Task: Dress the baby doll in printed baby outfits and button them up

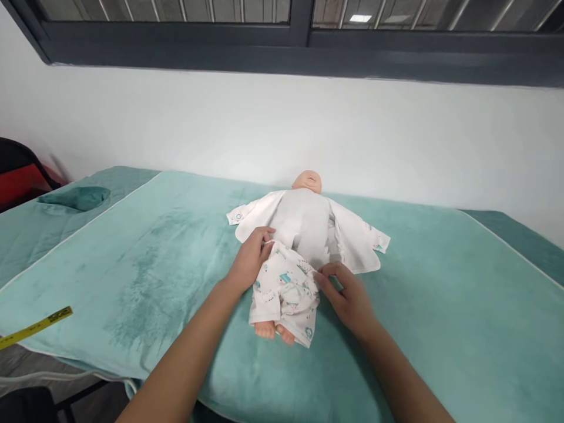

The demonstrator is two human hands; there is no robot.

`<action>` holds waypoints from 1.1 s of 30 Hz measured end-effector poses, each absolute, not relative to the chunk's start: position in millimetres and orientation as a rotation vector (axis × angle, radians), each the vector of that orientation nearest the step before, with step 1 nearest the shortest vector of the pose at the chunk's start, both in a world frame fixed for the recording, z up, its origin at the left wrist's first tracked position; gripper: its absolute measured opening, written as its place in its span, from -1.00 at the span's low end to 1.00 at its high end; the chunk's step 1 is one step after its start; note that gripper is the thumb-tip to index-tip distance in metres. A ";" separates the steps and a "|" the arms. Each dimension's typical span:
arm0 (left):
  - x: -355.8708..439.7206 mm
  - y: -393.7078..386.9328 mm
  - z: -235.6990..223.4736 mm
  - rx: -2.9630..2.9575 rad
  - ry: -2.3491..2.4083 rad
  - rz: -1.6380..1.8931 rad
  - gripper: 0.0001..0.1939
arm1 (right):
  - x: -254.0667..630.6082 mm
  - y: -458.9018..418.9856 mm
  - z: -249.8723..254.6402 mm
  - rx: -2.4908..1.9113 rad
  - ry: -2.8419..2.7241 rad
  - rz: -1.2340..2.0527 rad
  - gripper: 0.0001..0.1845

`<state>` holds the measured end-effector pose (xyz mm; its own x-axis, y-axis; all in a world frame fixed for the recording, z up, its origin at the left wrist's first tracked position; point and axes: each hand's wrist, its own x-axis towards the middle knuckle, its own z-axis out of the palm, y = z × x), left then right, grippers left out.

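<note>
A baby doll (304, 220) lies on its back on a teal blanket (145, 264), head towards the wall. Its white printed jacket (356, 238) is spread open at both sides, baring the cloth torso. White printed trousers (286, 288) cover its legs, with bare feet poking out at the near end. My left hand (251, 255) pinches the trousers' waistband at the doll's left hip as I see it. My right hand (346, 294) grips the waistband on the other side, fingers curled on the cloth.
A yellow measuring tape (37, 326) lies at the blanket's near left edge. A folded teal cloth (77, 197) rests at the far left. A dark chair with red padding (17, 176) stands beyond it. A white wall and a dark window frame (299, 47) rise behind.
</note>
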<state>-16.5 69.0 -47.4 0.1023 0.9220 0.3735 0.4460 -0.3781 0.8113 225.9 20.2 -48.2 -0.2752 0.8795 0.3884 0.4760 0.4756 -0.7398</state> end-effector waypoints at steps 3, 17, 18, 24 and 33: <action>-10.9 96.2 -42.2 1.839 1.362 1.244 -0.82 | 222.2 28.6 -40.9 -1.228 -1.876 0.745 -0.74; -1.6 110.8 -60.1 1.677 1.300 1.380 -0.84 | 217.5 134.5 -10.3 -1.442 -1.435 0.596 -0.75; -1.7 111.3 -60.0 1.647 1.303 1.379 -0.84 | 213.3 140.2 -13.5 -1.428 -1.427 0.559 -0.77; -5.0 119.0 -63.1 1.524 1.287 1.409 -0.85 | 205.7 140.9 -34.6 -1.302 -1.439 0.610 -0.75; -0.1 155.0 -50.3 1.477 1.590 1.422 -0.85 | 236.2 132.1 -21.7 -1.188 -1.692 0.942 -0.72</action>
<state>-0.1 155.0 -50.3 -0.2536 0.9318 0.2597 0.3619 -0.1576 0.9188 236.2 132.1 -21.7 -0.1955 0.9575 0.2122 0.3240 0.2673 -0.9075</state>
